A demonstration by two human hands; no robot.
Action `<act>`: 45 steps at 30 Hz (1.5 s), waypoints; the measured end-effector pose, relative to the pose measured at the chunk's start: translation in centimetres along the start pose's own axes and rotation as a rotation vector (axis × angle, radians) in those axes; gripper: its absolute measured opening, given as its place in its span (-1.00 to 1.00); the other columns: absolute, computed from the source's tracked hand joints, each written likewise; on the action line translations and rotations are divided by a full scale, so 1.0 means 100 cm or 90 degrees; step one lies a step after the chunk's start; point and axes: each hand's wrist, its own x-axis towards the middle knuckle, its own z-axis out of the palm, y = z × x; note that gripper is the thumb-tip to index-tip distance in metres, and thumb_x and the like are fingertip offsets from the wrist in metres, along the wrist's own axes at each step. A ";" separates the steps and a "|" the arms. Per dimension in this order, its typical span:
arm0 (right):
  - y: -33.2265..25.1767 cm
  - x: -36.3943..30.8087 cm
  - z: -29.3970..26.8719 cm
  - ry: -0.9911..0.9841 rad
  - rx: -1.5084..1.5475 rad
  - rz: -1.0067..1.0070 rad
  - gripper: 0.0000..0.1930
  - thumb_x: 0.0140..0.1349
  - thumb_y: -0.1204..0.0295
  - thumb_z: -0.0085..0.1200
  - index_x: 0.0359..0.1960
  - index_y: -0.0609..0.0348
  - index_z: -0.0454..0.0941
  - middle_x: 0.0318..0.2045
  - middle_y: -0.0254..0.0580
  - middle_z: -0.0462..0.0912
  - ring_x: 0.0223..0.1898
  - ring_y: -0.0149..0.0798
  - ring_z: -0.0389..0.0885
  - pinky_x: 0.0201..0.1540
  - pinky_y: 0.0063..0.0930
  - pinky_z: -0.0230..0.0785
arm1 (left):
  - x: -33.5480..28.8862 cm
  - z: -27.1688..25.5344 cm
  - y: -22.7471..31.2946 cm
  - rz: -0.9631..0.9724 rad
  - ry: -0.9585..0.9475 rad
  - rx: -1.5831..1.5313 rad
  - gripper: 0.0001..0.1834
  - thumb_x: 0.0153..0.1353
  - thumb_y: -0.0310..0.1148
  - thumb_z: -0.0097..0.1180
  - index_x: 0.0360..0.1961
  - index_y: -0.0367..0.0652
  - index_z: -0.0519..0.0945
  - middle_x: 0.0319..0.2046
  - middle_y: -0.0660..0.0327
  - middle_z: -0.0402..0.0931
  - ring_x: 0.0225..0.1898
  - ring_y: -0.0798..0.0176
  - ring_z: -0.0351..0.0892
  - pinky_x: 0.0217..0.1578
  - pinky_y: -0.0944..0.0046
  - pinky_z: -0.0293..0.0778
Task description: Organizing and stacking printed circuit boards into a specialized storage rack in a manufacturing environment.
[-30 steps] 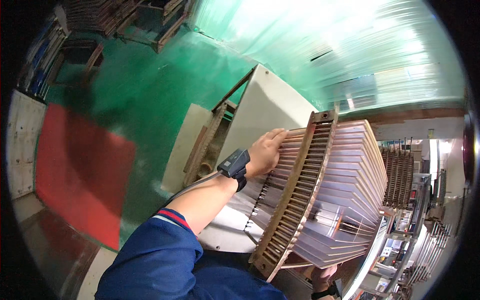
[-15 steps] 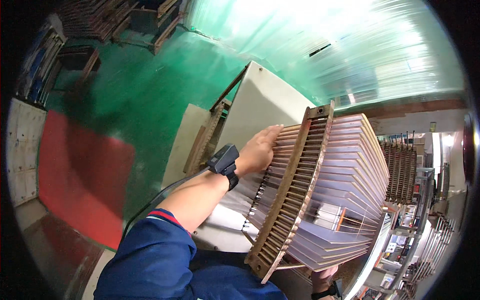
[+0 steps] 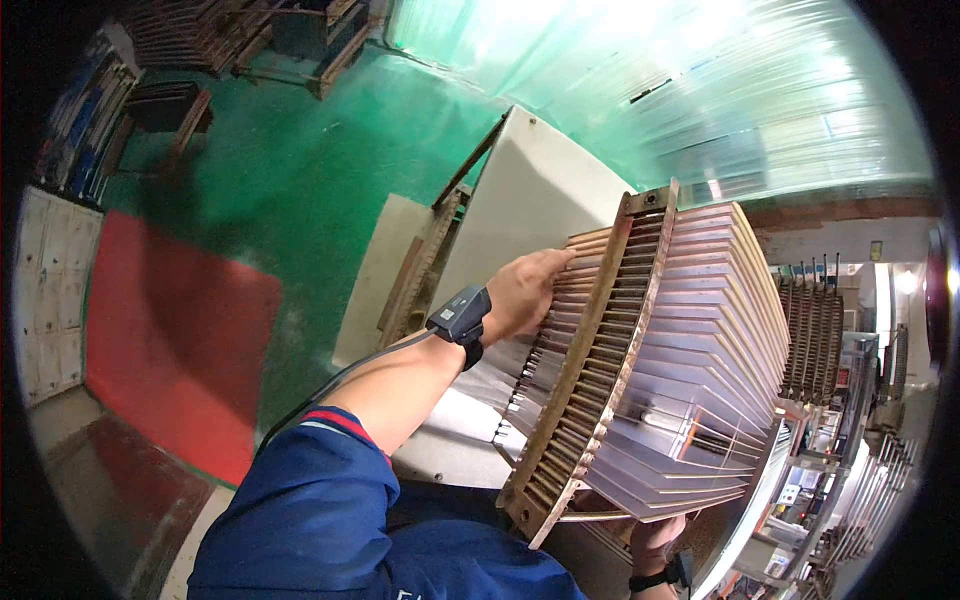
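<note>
A slotted metal rack (image 3: 592, 375) holds several thin, pale, translucent sheets (image 3: 690, 335) in a spaced stack, their ends jutting out to its right. My left hand (image 3: 527, 290) lies against the left edges of the upper sheets, beside the rack's slotted bar. Its fingers are stretched out, with the tips at the uppermost edges. Below the stack, my right hand (image 3: 657, 540) is at the underside of the lowest sheets, near their front corner. The right fingers are partly hidden by the sheets, so their grip does not show.
Behind the rack stands a pale flat panel (image 3: 545, 185). Clear plastic sheeting (image 3: 730, 90) hangs at the far right. More slotted racks (image 3: 812, 340) and metal shelving stand to the right. The green floor (image 3: 330, 160) has a red patch (image 3: 180, 340) at left.
The view has shifted slightly. My left hand stays at the sheets' left edges, its fingers a little more bent. More of my right hand now shows below the stack.
</note>
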 end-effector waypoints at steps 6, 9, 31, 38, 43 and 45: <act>-0.003 -0.003 0.006 0.052 0.151 0.063 -0.52 0.33 0.01 0.18 -0.07 0.24 0.62 -0.21 0.08 0.72 -0.17 0.20 0.69 -0.10 -0.09 0.52 | 0.000 0.006 0.001 -0.075 0.027 0.004 -0.83 0.26 -0.51 0.18 -0.13 -0.15 0.65 -0.20 0.04 0.67 -0.15 -0.11 0.67 -0.16 0.06 0.59; -0.016 0.002 0.003 0.009 0.127 0.097 -0.46 0.44 0.03 -0.09 -0.01 0.33 0.66 -0.12 0.02 0.76 -0.12 -0.11 0.73 0.01 -0.22 0.53 | 0.002 0.003 -0.005 -0.075 0.029 0.013 -0.91 0.27 -0.46 0.20 -0.21 -0.13 0.67 -0.24 0.09 0.68 -0.19 -0.07 0.68 -0.19 0.06 0.60; -0.001 -0.005 0.000 0.029 0.100 0.001 -0.49 0.41 0.07 0.07 0.06 0.36 0.57 -0.04 0.00 0.70 -0.06 -0.13 0.64 0.05 -0.18 0.48 | 0.027 -0.019 -0.027 0.150 -0.150 0.103 -0.82 0.22 -0.47 0.22 -0.15 -0.04 0.66 -0.21 0.19 0.68 -0.21 -0.01 0.69 -0.18 0.07 0.62; 0.004 -0.011 -0.001 0.031 0.104 0.045 -0.49 0.41 0.08 0.08 0.06 0.36 0.58 -0.04 -0.01 0.70 -0.06 -0.14 0.63 0.05 -0.18 0.48 | 0.029 -0.020 -0.027 0.160 -0.144 0.054 -0.85 0.24 -0.46 0.22 -0.17 -0.06 0.67 -0.19 0.19 0.70 -0.18 0.01 0.70 -0.16 0.10 0.63; 0.002 -0.012 0.002 0.033 0.103 0.057 -0.50 0.41 0.08 0.08 0.06 0.35 0.58 -0.04 -0.01 0.69 -0.06 -0.15 0.63 0.06 -0.19 0.48 | 0.032 -0.026 -0.024 0.145 -0.151 0.016 -0.82 0.25 -0.46 0.19 -0.14 -0.07 0.71 -0.17 0.19 0.71 -0.19 0.02 0.71 -0.19 0.11 0.63; 0.003 -0.013 0.001 0.036 0.102 0.058 -0.50 0.41 0.09 0.09 0.06 0.35 0.58 -0.04 -0.02 0.69 -0.06 -0.15 0.63 0.06 -0.19 0.48 | 0.032 -0.027 -0.020 0.064 -0.194 0.002 -0.80 0.25 -0.47 0.18 -0.12 -0.08 0.72 -0.18 0.18 0.71 -0.20 0.01 0.71 -0.19 0.12 0.62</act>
